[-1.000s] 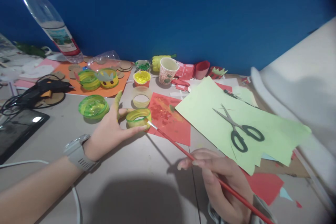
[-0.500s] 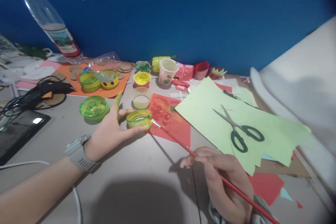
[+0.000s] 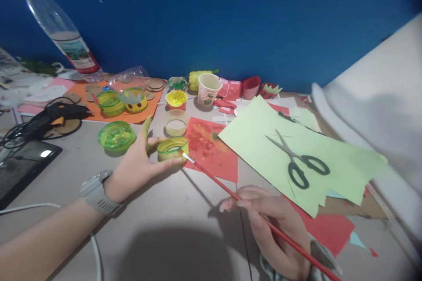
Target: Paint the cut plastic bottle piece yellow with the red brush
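Note:
A yellow-green painted ring (image 3: 172,153) stands on the table at centre, its rim green. My left hand (image 3: 140,156) grips it between thumb and fingers; one finger, smeared with yellow, points up. My right hand (image 3: 273,224) is closed round a red paintbrush (image 3: 216,180), whose bristles touch the near right side of the ring. Just behind the ring sits a clear, pale ring (image 3: 176,124). Red paper (image 3: 214,158) with paint smears lies to the right of it. To the left of my left hand is a green painted bowl (image 3: 116,135).
Scissors (image 3: 295,158) lie on light green paper (image 3: 253,140). Behind are a yellow paint cup (image 3: 176,98), a green paint cup (image 3: 177,83) and a patterned paper cup (image 3: 208,90). A bottle (image 3: 70,44), glue gun (image 3: 59,107) and phone (image 3: 29,169) are at the left.
The brush tip has moved slightly left, from the ring's right edge onto its near right side. My right hand has shifted a little left with it. My left hand keeps its hold on the ring.

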The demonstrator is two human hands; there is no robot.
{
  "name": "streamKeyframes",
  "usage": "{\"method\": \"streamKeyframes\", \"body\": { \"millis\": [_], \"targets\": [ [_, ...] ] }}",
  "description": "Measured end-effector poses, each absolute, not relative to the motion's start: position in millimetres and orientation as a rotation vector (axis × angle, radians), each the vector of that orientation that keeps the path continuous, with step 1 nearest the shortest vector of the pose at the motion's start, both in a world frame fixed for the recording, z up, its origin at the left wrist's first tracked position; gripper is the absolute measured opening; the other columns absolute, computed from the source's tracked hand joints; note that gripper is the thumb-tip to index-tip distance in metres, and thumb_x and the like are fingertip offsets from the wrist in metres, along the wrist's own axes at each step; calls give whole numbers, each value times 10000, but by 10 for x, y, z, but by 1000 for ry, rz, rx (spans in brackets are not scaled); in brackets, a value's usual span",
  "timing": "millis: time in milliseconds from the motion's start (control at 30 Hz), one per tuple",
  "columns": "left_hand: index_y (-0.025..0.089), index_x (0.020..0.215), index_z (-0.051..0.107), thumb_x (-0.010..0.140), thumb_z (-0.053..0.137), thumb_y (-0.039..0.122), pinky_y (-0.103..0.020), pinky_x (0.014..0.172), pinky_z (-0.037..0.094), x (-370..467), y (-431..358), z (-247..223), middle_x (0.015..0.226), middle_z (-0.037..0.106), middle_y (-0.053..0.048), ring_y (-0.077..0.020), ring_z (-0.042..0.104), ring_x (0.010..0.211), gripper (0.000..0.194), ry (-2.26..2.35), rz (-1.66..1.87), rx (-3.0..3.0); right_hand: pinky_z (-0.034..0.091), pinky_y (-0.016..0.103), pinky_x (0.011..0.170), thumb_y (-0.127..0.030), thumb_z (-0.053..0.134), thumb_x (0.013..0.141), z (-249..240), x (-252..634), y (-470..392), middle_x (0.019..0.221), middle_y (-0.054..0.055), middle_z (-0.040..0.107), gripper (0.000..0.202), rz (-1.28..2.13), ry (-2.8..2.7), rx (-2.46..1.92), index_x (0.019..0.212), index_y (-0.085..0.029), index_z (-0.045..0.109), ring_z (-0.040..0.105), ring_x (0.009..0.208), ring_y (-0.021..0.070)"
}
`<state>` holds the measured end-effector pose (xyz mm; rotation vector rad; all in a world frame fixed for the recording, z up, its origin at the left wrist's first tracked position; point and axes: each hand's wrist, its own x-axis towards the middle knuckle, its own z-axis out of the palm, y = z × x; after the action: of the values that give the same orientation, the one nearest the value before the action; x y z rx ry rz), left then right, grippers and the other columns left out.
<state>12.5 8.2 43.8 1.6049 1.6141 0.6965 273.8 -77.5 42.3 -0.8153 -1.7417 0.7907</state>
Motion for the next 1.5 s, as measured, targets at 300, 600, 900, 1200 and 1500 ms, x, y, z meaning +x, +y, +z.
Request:
{"method": "streamKeyframes", "body": {
  "millis": [300,600,900,1200,1500],
  "targets": [
    [207,1601,-7,687,799,613,-505,1099,468,127,89,421,1203,727,-115,-328,650,1215,1285,1576,709,1600,613,361,758,-129,441,994,448,2742,-789,923,24,750,317,808,-1719,-860,1199,-316,596,731,807,186],
    [192,1602,8,676,788,645,-517,1130,432,75,91,413,1297,686,-149,-348,610,1267,1293,1569,690,1622,616,310,770,-131,464,994,402,2743,-797,897,-1,738,234,798,-1639,-910,1097,-286,606,723,831,151],
    [239,1599,-42,746,787,549,-475,1081,496,-35,118,366,1417,607,-163,-332,640,1231,1230,1377,713,1534,556,328,823,-137,504,983,387,2819,-804,967,23,708,303,735,-1571,-1027,1181,-312,652,671,904,175],
    [231,1603,-73,760,768,556,-475,1126,452,-14,123,385,1386,643,-146,-331,579,1315,1234,1375,683,1613,575,305,722,-54,504,939,478,2766,-757,826,27,706,305,749,-1667,-897,1102,-260,658,673,781,158],
    [252,1607,-42,747,776,572,-489,1111,464,-28,129,379,1367,659,-138,-337,592,1300,1230,1386,680,1623,590,287,656,-10,529,870,519,2730,-750,777,7,672,290,733,-1660,-991,985,-261,619,682,712,156]
  ]
}}
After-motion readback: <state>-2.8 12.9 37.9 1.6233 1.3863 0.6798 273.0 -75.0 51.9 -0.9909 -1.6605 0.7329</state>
